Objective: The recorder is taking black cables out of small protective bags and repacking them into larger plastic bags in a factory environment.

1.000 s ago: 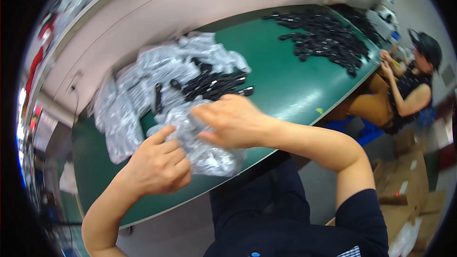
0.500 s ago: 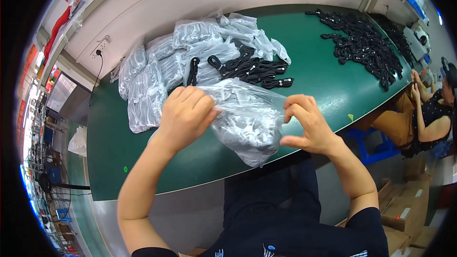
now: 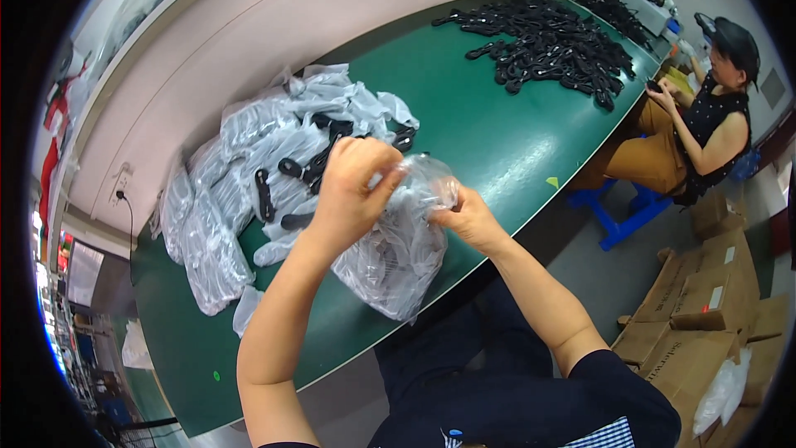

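A clear plastic bag (image 3: pixel 398 253) of dark parts hangs over the near edge of the green table (image 3: pixel 489 129), pinched at its top by the left hand (image 3: pixel 352 191) and right hand (image 3: pixel 468 217); behind it lie filled bags (image 3: pixel 249 174); far right, loose black parts (image 3: pixel 551 46) and a seated co-worker (image 3: pixel 705 108).

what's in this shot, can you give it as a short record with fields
left hand: pinches the top of a clear plastic bag
right hand: grips the same bag at its right side
bag: lifted over the green table, dark parts inside
behind the hands: heap of filled clear bags, loose black parts
far end: pile of black parts, seated co-worker
floor right: cardboard boxes
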Tool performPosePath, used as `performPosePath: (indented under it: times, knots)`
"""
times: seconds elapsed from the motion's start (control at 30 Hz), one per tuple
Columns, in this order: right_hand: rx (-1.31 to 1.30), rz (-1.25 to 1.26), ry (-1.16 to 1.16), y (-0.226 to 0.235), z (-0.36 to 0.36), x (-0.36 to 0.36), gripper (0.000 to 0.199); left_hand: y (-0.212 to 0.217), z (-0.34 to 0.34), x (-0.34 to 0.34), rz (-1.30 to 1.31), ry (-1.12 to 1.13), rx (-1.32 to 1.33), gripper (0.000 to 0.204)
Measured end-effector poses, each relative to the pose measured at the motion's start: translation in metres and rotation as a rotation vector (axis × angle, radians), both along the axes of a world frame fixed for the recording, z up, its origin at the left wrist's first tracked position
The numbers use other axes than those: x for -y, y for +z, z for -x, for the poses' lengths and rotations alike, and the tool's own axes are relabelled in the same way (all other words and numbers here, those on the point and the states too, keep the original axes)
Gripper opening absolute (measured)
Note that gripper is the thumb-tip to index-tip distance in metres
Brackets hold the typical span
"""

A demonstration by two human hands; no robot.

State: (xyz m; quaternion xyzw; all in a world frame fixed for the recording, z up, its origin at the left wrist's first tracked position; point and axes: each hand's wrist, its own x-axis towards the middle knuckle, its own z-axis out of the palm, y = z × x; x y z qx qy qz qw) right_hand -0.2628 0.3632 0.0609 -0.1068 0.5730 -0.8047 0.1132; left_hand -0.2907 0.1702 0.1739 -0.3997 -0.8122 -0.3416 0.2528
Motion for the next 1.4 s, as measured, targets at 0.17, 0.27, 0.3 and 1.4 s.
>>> performPosePath:
  times: [0.17,0.27,0.3,1.4]
  knots:
    - [-0.137,-0.029,-0.369,-0.026,0.02,0.002,0.013,-0.023,0.028,-0.046,0.069,-0.089,0.015,0.011]
    - [-0.157,-0.15,-0.45,-0.036,0.043,-0.011,0.01,-0.033,0.058,-0.071,-0.093,0.065,0.107,0.01]
    - [-0.167,-0.242,-0.504,-0.035,0.054,-0.018,0.014,-0.033,0.067,-0.077,-0.089,0.07,0.116,0.01]
    - [-0.578,-1.048,-0.522,-0.055,-0.026,-0.059,0.05,-0.159,-0.051,0.041,0.254,0.632,0.482,0.013]
